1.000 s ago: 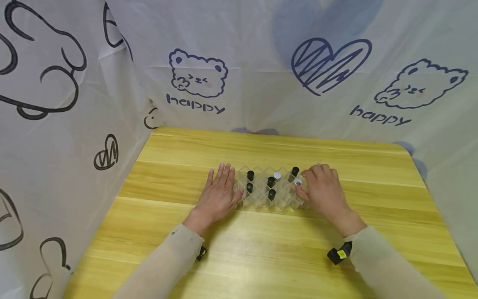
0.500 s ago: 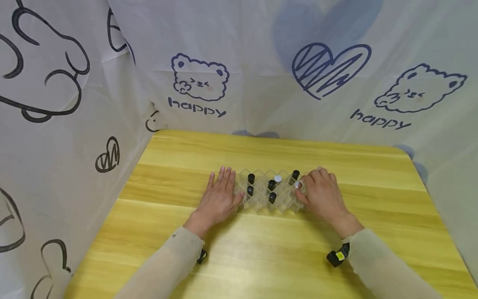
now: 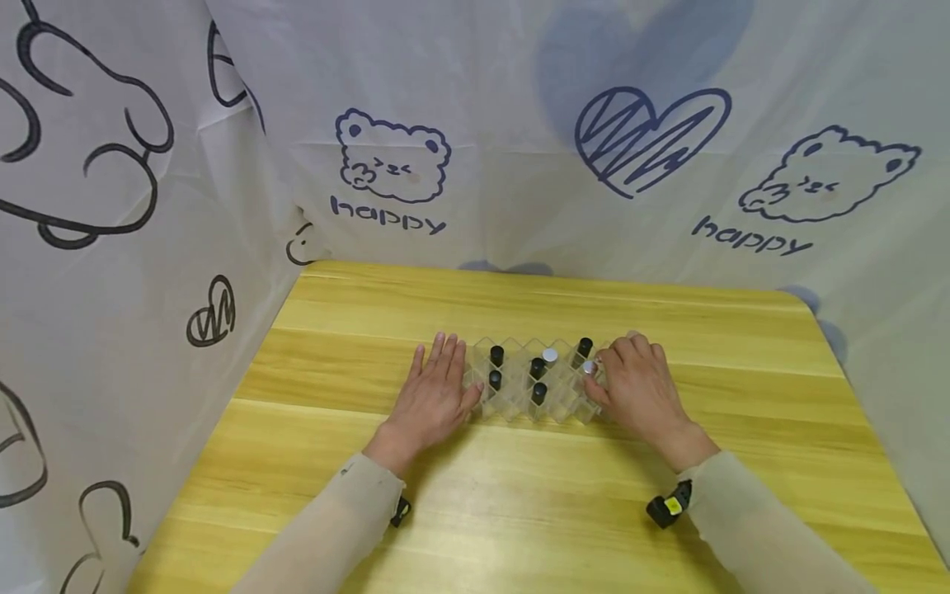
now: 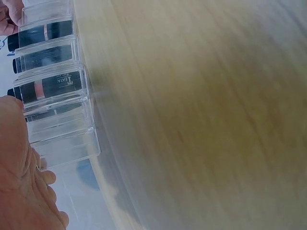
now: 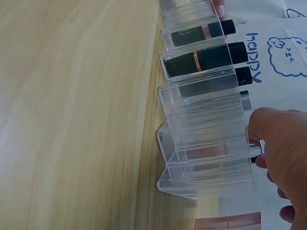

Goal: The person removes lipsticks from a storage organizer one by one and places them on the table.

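Observation:
A clear lipstick organizer (image 3: 512, 400) with diamond-shaped slots stands in the middle of the table. Several black-capped lipsticks (image 5: 206, 58) and a silver-capped one (image 3: 550, 355) are in its slots. At the left end, my left hand (image 3: 432, 396) rests with its fingers straight along the side and its thumb on the near corner. My right hand (image 3: 641, 375) is at the other end, thumb and index finger pinching the cap of another silver-capped lipstick (image 5: 255, 150) that sits in a slot. The right hand partly covers that end of the organizer.
The wood-grain table (image 3: 475, 511) extends around the organizer. White cloth (image 3: 505, 181) with drawings hangs behind and at the sides. A rose-brown piece (image 5: 228, 222) with a seam shows at the bottom of the right wrist view.
The head view has tilted slightly. My right index fingertip has come a little closer to the silver cap; the left hand and the organizer have stayed in place.

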A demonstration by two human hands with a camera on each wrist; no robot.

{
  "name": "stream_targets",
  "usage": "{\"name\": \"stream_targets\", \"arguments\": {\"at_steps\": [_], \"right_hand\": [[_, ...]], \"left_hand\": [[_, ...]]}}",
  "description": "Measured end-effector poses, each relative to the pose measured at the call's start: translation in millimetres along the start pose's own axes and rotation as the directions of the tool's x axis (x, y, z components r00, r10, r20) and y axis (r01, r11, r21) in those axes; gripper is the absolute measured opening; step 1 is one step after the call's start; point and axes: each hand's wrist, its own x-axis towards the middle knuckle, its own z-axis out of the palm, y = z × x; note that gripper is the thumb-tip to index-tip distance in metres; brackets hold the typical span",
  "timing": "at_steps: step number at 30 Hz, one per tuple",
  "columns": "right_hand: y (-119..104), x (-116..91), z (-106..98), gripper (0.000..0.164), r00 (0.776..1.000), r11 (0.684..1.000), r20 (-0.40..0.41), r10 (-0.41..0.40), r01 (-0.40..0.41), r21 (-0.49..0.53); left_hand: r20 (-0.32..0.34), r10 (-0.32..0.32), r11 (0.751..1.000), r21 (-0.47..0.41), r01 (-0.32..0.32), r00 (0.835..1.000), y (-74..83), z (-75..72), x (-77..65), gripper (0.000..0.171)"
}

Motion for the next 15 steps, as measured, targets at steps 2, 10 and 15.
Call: {"name": "stream_targets", "arguments": {"at_steps": [2,10,15], "right_hand": [[-0.8,0.7,-0.1,0.030,1.000,1.000,0.003,0.005,-0.005,0.004],[-1.9,2.0,1.3,0.030,1.000,1.000,0.015,0.024,-0.024,0.011],[-2.4,2.5,1.9,0.029,0.999,0.999,0.023,0.034,-0.035,0.022]], "left_hand": [[0.006,-0.001,1.000,0.000,0.001,1.000,-0.3,0.0,-0.3,0.078],[0.003,0.001,1.000,-0.004,-0.001,1.000,-0.4,0.6,-0.3,0.078],[-0.004,0.003,1.000,0.001,-0.003,1.000,-0.2,0.9,-0.7,0.078]]}}
